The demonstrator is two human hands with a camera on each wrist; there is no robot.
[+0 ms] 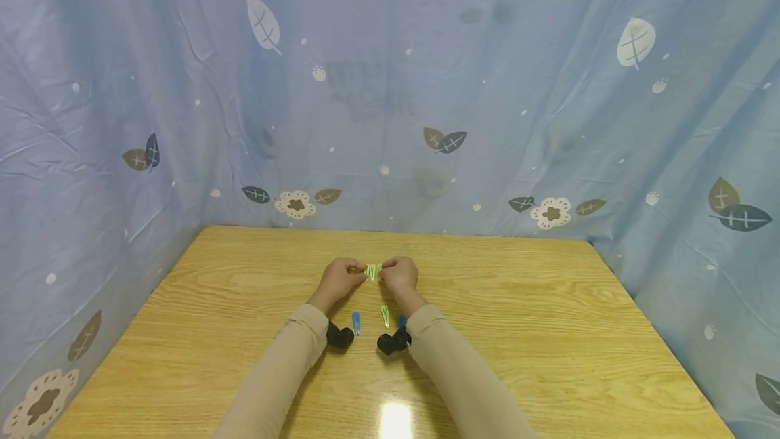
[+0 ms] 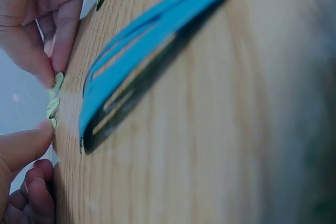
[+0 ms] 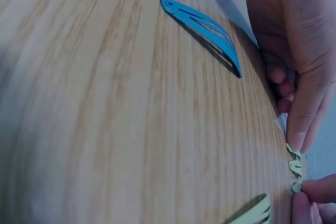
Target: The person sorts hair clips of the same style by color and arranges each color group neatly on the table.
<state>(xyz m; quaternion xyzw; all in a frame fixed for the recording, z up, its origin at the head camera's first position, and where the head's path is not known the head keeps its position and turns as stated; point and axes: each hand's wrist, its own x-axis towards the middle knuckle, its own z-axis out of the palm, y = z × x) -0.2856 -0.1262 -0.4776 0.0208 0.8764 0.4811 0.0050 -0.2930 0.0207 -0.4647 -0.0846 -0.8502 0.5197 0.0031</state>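
Four green clips [image 1: 385,316] and two blue clips [image 1: 356,323] show.

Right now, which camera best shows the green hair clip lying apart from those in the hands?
The head view: the lone green clip shows whole, though small. The right wrist view has it larger, but cut off by the bottom edge; the left wrist view catches only a sliver at the top.
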